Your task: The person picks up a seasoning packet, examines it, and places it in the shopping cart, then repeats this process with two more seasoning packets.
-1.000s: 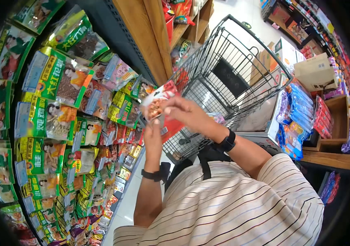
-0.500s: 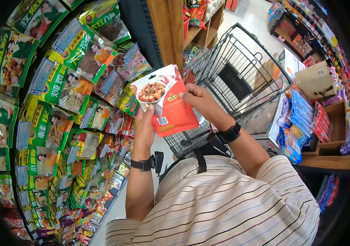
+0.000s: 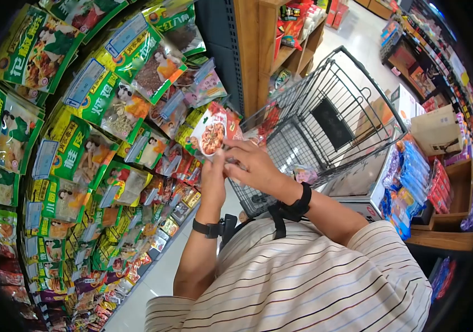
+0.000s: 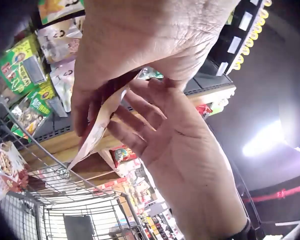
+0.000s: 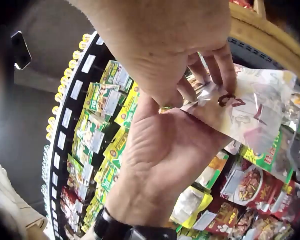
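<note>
A red-and-white food packet (image 3: 212,135) with a bowl picture is held upright in front of the hanging packets. My left hand (image 3: 212,182) grips its lower part, thumb in front. From the right, my right hand (image 3: 258,170) curls its fingers onto the packet's lower edge. Seen edge-on, the packet (image 4: 97,131) lies between the left hand (image 4: 150,40) and the right hand (image 4: 177,145) in the left wrist view. The right wrist view has the right fingers on the packet (image 5: 250,107), above the left palm (image 5: 165,142); some fingertips are hidden.
Green-and-yellow seasoning packets (image 3: 76,149) hang in rows at the left. A wire shopping cart (image 3: 333,122) stands ahead, a small packet (image 3: 304,174) inside. Wooden shelves (image 3: 250,55) rise behind it. Blue and red packets (image 3: 411,171) and a cardboard box (image 3: 437,131) lie at the right.
Half a second ago the packet faced the camera broadly; now it is tilted away, with my right hand across its lower part. The view has shifted, showing more of the left shelf.
</note>
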{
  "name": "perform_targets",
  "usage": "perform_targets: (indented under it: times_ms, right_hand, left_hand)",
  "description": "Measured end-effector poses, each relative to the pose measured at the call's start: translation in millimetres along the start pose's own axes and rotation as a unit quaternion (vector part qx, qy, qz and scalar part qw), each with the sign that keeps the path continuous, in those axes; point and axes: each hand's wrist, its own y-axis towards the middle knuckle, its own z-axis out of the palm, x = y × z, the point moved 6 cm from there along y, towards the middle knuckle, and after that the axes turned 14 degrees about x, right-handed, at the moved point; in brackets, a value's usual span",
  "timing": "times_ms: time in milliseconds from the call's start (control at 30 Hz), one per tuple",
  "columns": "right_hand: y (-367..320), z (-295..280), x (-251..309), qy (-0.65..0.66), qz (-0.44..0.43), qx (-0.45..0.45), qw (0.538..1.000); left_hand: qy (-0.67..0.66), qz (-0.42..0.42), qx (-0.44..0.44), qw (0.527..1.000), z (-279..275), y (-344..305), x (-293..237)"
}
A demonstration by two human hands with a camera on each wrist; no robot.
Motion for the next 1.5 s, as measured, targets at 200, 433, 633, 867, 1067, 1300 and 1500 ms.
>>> perform_targets:
  times_ms: [200, 433, 633, 867, 1067, 1300, 1500]
  right_hand:
    - [6, -15, -36, 0.163, 0.102, -0.020, 0.981]
    - [31, -9, -66, 0.364, 0.160, 0.029, 0.917]
    - [45, 9, -79, 0.476, 0.219, 0.077, 0.848]
    - [59, 36, -120, 0.396, 0.239, 0.081, 0.883]
    - [59, 40, -125, 0.398, 0.243, 0.104, 0.878]
    - [33, 49, -140, 0.442, 0.295, 0.110, 0.840]
    - [21, 53, -147, 0.448, 0.309, 0.111, 0.832]
  left_hand:
    - [-0.104, 0.005, -0.064, 0.992, -32, -6, -7]
    - [-0.107, 0.023, -0.063, 0.992, -34, -2, -18]
    - [-0.114, 0.033, -0.079, 0.990, -50, 8, -8]
    - [-0.047, 0.009, -0.154, 0.987, -102, 27, -4]
    - [0.027, 0.076, -0.158, 0.984, -139, 55, -14]
    - [0.046, 0.054, -0.182, 0.981, -137, 62, -39]
    - [0.077, 0.058, -0.209, 0.973, -145, 71, -41]
